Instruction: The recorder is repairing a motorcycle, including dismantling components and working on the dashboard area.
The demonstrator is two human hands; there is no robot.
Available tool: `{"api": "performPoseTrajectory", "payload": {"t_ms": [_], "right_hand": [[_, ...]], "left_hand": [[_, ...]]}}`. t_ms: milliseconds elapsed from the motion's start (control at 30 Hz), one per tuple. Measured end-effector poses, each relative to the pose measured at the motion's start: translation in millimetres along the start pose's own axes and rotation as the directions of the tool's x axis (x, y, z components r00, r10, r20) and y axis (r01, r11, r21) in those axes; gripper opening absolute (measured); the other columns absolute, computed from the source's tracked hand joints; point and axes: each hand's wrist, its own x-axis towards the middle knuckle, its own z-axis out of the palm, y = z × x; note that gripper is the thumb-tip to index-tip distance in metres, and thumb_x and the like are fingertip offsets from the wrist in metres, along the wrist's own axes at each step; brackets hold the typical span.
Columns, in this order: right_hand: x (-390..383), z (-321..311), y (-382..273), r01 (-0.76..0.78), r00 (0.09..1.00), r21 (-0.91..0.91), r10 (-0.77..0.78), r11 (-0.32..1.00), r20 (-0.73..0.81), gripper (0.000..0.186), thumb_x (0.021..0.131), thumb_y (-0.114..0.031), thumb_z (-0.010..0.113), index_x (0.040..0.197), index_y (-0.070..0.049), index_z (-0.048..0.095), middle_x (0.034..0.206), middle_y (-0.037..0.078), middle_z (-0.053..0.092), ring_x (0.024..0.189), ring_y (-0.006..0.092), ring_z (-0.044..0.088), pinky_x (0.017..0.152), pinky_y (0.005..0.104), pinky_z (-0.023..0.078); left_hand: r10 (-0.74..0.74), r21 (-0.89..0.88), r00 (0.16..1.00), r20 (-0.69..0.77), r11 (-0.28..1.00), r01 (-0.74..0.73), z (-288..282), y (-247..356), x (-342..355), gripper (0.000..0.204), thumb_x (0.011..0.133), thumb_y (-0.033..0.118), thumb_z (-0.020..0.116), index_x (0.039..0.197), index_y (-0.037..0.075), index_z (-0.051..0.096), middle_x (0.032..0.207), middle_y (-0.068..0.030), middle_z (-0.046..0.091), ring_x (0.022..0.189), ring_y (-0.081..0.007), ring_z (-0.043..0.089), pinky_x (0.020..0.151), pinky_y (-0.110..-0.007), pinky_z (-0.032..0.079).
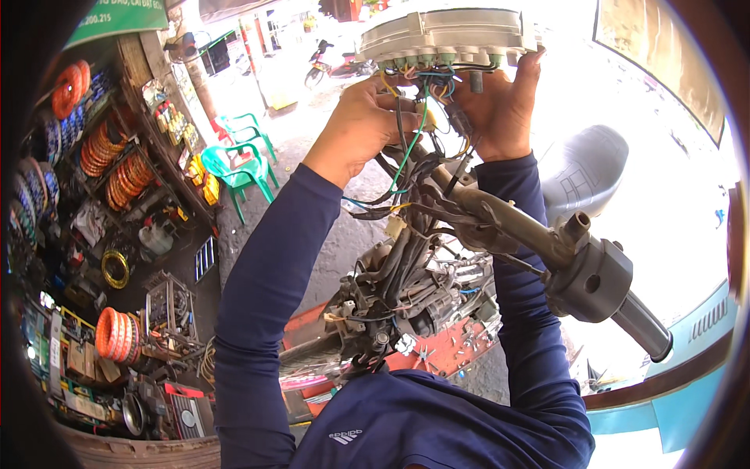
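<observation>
The dashboard (441,33) is off-white; its wires (424,170) are black, green, yellow and blue. The sleeves (273,258) are navy, the grip (642,327) black, the chair (241,168) green, the ring stack (117,334) orange with pale bands.

Both hands are up under a pale instrument cluster (445,35), with its underside and green sockets facing the wearer. Left hand (351,129) has its fingers in the wires (405,160), right by a pale connector, though I can't make out exactly what they're pinching. Right hand (504,117) is on the other side of the bundle, thumb up at the cluster's right end, other fingers partly hidden. Below that there's a bare handlebar (516,223) with a black grip (644,328) angled down to the right, plus a stripped motorbike front. Green chairs (238,168) and crammed shelves sit off left, grey seat (582,168) over right.
</observation>
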Motion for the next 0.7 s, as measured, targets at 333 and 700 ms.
{"api": "performPoseTrajectory", "payload": {"t_ms": [333, 700], "right_hand": [[-1.8, 4.9, -0.5, -0.075, 0.995, 0.112, 0.067, 0.991, 0.078, 0.094, 0.081, -0.078, 0.032, 0.131, 0.001, 0.039, 0.121, 0.017, 0.054, 0.108, 0.0294, 0.054, 0.095, 0.0423, 0.041], [-3.9, 7.6, -4.4, -0.05, 0.994, 0.017, 0.048, 0.999, 0.098, 0.081, 0.087, -0.069, 0.035, 0.137, -0.005, 0.035, 0.129, 0.015, 0.049, 0.112, 0.0277, 0.052, 0.094, 0.0412, 0.042]], "left_hand": [[-0.001, 0.142, 0.999, -0.041, 0.99, 0.007, 6.1, 3.6, -2.3, 0.056, 0.07, 0.0, 0.075, 0.119, -0.002, 0.049, 0.085, -0.0107, 0.067, 0.074, -0.0164, 0.066, 0.064, -0.027, 0.054], [0.09, 0.013, 0.991, -0.096, 0.996, -0.09, -16.9, 24.0, -12.5, 0.05, 0.081, 0.006, 0.064, 0.126, -0.006, 0.043, 0.1, -0.0143, 0.065, 0.087, -0.0182, 0.065, 0.076, -0.027, 0.053]]}}
